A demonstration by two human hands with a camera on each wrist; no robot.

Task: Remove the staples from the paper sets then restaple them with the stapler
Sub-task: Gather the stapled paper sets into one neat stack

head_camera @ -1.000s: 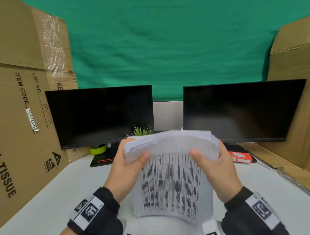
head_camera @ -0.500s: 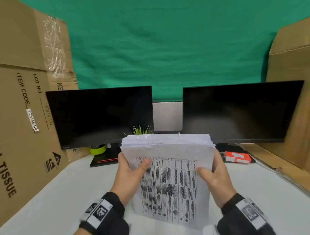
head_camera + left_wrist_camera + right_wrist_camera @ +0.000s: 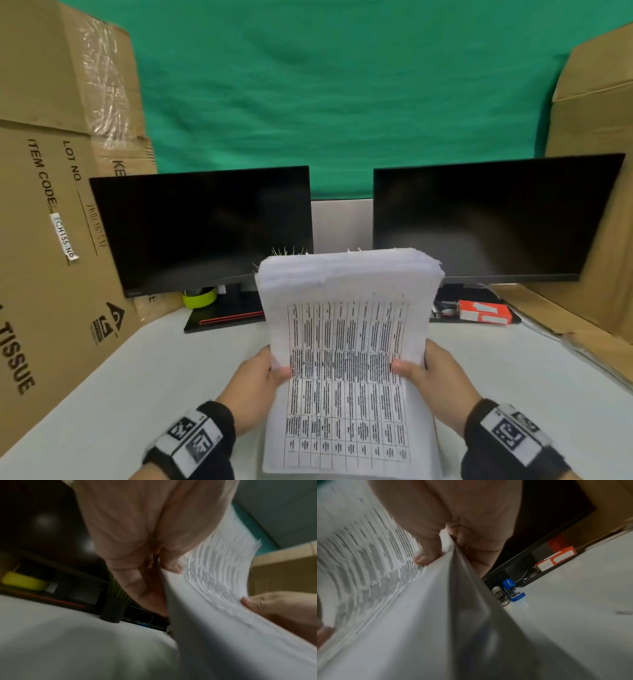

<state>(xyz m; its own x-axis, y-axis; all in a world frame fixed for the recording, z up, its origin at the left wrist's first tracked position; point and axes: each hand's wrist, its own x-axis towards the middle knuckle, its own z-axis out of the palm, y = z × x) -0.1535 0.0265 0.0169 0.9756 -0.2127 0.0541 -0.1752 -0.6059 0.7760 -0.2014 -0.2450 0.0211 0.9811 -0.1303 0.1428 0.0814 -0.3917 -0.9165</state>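
Observation:
A thick stack of printed paper sets (image 3: pixel 347 359) stands almost upright in front of me, over the white table. My left hand (image 3: pixel 263 377) grips its left edge, thumb on the printed front page and fingers behind. My right hand (image 3: pixel 428 373) grips the right edge the same way. In the left wrist view the stack (image 3: pixel 214 588) fans beside my left hand (image 3: pixel 154 563). In the right wrist view my right hand (image 3: pixel 436 550) pinches the stack (image 3: pixel 385 588); behind it on the table lie a blue stapler (image 3: pixel 513 592) and a silver staple remover (image 3: pixel 500 596).
Two dark monitors (image 3: pixel 205 226) (image 3: pixel 486 219) stand at the back of the white table (image 3: pixel 120 394). A red and white box (image 3: pixel 484 311) lies under the right monitor, a yellow-green pot (image 3: pixel 200 296) under the left. Cardboard boxes (image 3: pixel 51 205) wall both sides.
Both hands slid from the stack's upper part down to its middle, and the bent top edge straightened; the stack now stands taller in front of the monitors.

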